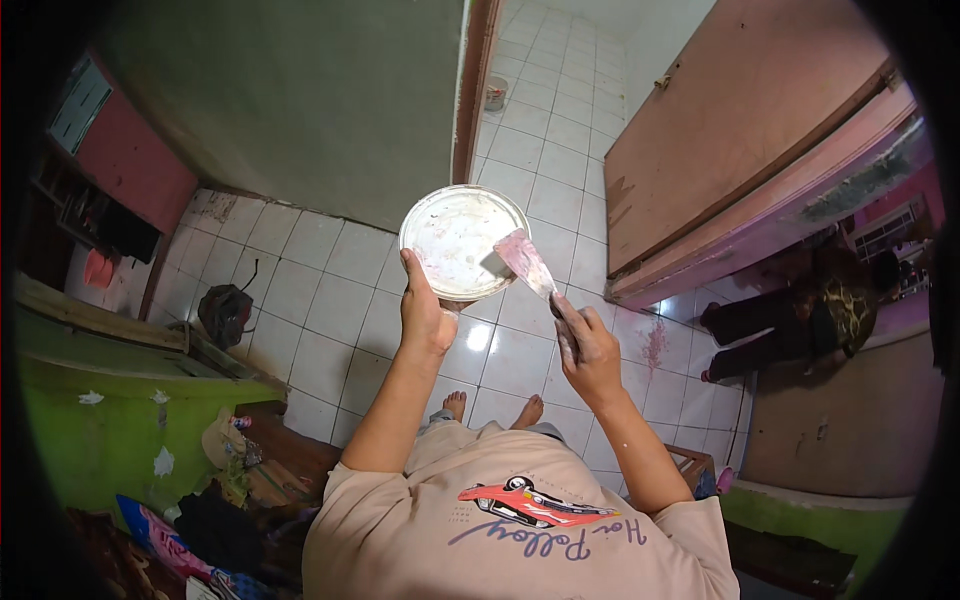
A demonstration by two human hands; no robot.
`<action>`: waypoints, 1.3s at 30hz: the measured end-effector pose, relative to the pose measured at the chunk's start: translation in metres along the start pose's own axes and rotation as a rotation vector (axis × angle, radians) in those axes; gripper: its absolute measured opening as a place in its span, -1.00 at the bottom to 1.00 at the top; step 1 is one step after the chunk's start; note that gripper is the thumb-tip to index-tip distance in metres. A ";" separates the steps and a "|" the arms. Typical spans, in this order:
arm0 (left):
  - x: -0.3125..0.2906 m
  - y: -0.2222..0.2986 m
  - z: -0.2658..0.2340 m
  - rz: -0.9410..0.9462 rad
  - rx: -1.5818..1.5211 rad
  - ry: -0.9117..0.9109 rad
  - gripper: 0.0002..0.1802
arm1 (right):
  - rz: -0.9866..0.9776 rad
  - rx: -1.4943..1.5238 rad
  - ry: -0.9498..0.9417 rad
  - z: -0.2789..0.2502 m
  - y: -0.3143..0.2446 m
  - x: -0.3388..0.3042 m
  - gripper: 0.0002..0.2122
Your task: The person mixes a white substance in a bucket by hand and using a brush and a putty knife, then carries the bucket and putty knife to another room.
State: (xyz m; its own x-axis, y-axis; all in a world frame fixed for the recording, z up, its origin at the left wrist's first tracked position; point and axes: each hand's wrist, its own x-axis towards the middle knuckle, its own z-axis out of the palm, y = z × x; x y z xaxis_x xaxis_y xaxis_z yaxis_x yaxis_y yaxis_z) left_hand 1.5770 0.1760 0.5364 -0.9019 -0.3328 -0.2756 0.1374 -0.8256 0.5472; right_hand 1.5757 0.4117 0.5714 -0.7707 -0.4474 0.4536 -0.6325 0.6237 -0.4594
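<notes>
A round white lid (450,235), smeared with whitish and pinkish residue, is held up in front of me. My left hand (428,312) grips its lower left edge, thumb on the upper face and the other fingers hidden beneath. In my right hand (590,350) is a putty knife (526,262), its wide blade coated in pink and white. The blade's end overlaps the lid's right side; whether it touches the surface I cannot tell. My right fingers wrap round the handle and carry whitish smudges.
White floor tiles (320,270) lie underfoot, with a pink stain at the right. A dark bag (225,315) sits on the left. A small bucket (496,94) stands beyond the doorway, by a pinkish door (740,120). Another person (800,310) is at the far right. Clutter fills the lower left.
</notes>
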 end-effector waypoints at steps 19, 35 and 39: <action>0.001 0.025 0.006 0.011 0.058 -0.020 -0.24 | 0.035 0.121 0.015 -0.001 -0.008 0.006 -0.56; -0.006 0.018 -0.005 -0.008 0.129 0.015 -0.21 | 0.773 1.135 -0.281 -0.018 0.019 -0.053 -0.62; -0.009 -0.007 -0.004 -0.072 0.102 -0.012 -0.20 | 0.798 1.175 -0.295 -0.013 0.000 -0.044 -0.67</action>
State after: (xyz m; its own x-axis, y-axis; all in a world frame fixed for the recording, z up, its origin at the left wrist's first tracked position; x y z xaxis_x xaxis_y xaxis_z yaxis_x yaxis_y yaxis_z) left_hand 1.5857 0.1830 0.5321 -0.9130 -0.2679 -0.3077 0.0300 -0.7962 0.6043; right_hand 1.6109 0.4396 0.5616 -0.8371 -0.4426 -0.3216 0.3793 -0.0460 -0.9241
